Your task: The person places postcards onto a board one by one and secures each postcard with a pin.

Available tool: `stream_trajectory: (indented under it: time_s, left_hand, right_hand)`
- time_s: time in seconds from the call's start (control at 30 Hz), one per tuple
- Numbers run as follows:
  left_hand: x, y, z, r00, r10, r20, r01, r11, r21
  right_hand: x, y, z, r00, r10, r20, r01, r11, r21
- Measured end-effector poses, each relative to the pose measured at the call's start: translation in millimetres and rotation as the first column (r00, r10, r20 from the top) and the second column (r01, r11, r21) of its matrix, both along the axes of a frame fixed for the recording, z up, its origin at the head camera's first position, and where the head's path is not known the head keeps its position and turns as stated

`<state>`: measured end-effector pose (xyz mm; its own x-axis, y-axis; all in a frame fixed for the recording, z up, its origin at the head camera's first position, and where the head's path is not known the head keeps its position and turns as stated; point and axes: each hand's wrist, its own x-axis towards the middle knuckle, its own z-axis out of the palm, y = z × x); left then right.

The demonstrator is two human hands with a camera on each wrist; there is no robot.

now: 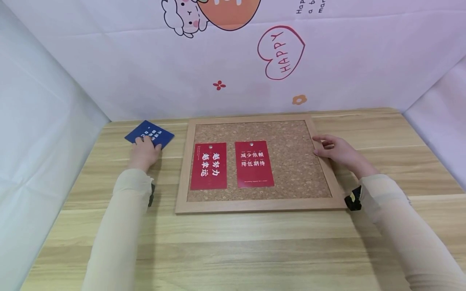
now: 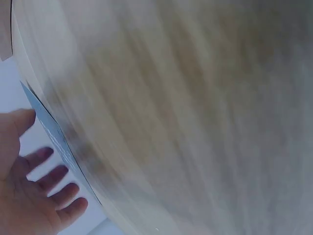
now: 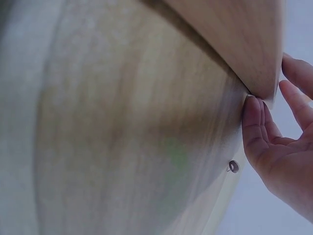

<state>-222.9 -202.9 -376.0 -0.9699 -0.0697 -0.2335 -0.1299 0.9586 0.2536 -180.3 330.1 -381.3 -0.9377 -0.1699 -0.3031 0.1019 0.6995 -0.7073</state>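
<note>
A blue card [image 1: 154, 131] with white writing lies on the table at the back left. My left hand [image 1: 144, 152] is over its near edge, fingers spread and loosely bent; in the left wrist view the fingertips are close to the card [image 2: 61, 147], and contact is unclear. On the right, my right hand [image 1: 335, 151] grips the wooden frame of a cork board [image 1: 291, 169] by its right side. The right wrist view shows fingertips against the frame's edge [image 3: 244, 44]. Two red cards, one left [image 1: 208, 178] and one right [image 1: 255, 176], are pinned on the cork.
A small metal thumbtack [image 3: 234, 167] sits on the table below my right hand. White cloth with printed drawings [image 1: 247, 97] hangs behind the wooden table [image 1: 236, 250], and more white cloth [image 1: 47, 121] covers the left side.
</note>
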Motion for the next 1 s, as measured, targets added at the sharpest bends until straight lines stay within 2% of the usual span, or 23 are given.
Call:
stream_trajectory:
  time_s: [0.1, 0.27, 0.53, 0.87, 1.0]
  left_hand:
    - [-0.4, -5.0, -0.3, 1.000, 0.010, 0.022, -0.010, 1.000, -0.011]
    - [0.4, -11.0, -1.6, 0.998, -0.015, 0.060, 0.016, 1.000, -0.020]
    - [3.9, -9.1, 0.3, 0.997, -0.026, 0.078, 0.031, 0.998, -0.056]
    - [0.0, -8.3, -2.0, 0.994, -0.051, 0.101, 0.052, 0.999, -0.005]
    - [-0.7, -9.5, -2.6, 0.992, -0.054, 0.111, 0.056, 0.998, -0.015]
  right_hand:
    - [-0.5, 0.0, -0.7, 1.000, 0.001, 0.000, -0.001, 1.000, -0.001]
    - [-1.6, 0.9, -2.0, 1.000, 0.003, 0.000, -0.003, 1.000, -0.003]
    - [-1.4, 0.7, -1.9, 1.000, -0.002, -0.008, 0.002, 1.000, -0.009]
    - [-1.2, 0.1, -2.4, 1.000, -0.006, -0.005, 0.006, 1.000, -0.013]
    - [-1.8, 0.5, -3.2, 1.000, -0.007, -0.001, 0.007, 1.000, -0.013]
